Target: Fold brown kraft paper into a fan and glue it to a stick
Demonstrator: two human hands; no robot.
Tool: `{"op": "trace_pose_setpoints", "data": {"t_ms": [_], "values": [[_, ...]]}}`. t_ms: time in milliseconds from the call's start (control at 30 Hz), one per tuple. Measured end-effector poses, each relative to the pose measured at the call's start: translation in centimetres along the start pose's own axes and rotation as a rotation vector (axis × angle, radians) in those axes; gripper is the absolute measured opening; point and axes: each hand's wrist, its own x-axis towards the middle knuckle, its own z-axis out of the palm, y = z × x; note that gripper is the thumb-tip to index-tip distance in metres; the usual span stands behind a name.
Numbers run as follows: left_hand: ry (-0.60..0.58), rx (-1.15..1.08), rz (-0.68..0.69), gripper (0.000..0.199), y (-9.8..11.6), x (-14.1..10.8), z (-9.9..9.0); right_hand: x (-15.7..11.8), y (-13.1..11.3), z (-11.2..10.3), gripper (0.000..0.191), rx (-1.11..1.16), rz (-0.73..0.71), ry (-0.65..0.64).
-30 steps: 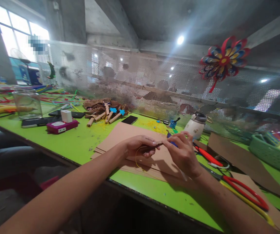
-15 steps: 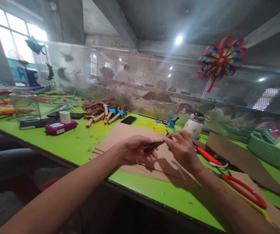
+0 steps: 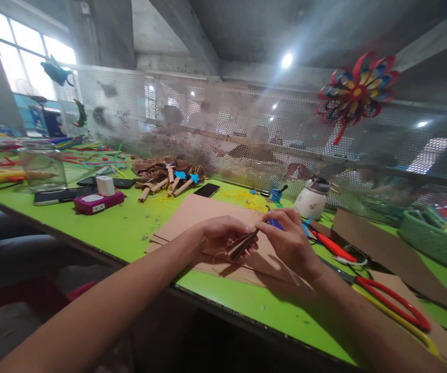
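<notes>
My left hand (image 3: pixel 221 233) is closed around a small folded piece of brown paper (image 3: pixel 242 247), held above the table's near edge. At the upper end of that folded paper, my right hand (image 3: pixel 289 239) pinches with thumb and fingers. A thin yellow strand (image 3: pixel 216 263) hangs in a loop below my left hand. Something blue (image 3: pixel 276 223) shows behind the right fingers; what it is cannot be made out. Beneath both hands lies a stack of brown paper sheets (image 3: pixel 192 212).
Red-and-yellow-handled scissors (image 3: pixel 392 303) lie by my right forearm, near an orange-red tool (image 3: pixel 334 246). Behind stand a white bottle (image 3: pixel 311 201) and a phone (image 3: pixel 207 190). Brown paper figures (image 3: pixel 169 178), a magenta power strip (image 3: pixel 99 202) and a glass jar (image 3: pixel 42 168) are leftward; a green basket (image 3: pixel 429 243) sits right.
The folded brown paper has tilted more steeply, its lower end now pointing down toward me. My right hand has shifted slightly left and still pinches the upper end.
</notes>
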Motion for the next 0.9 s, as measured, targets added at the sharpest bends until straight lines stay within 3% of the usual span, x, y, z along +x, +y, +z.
{"op": "trace_pose_setpoints", "data": {"t_ms": [200, 467, 733, 900], "values": [[0.077, -0.059, 0.078, 0.02, -0.2, 0.2, 0.2, 0.0, -0.1, 0.2, 0.024, 0.039, 0.026, 0.016], [0.297, -0.111, 0.107, 0.012, 0.2, 0.5, 0.6, -0.1, 0.2, 0.4, 0.032, 0.047, 0.037, 0.017], [0.554, -0.163, 0.245, 0.014, 0.7, 1.3, 0.0, -0.9, 1.0, 1.2, 0.025, 0.076, 0.223, 0.083], [0.659, -0.194, 0.342, 0.011, 0.7, 1.3, -0.6, -2.0, 3.8, 1.9, 0.018, 0.075, 0.332, 0.029]]}}
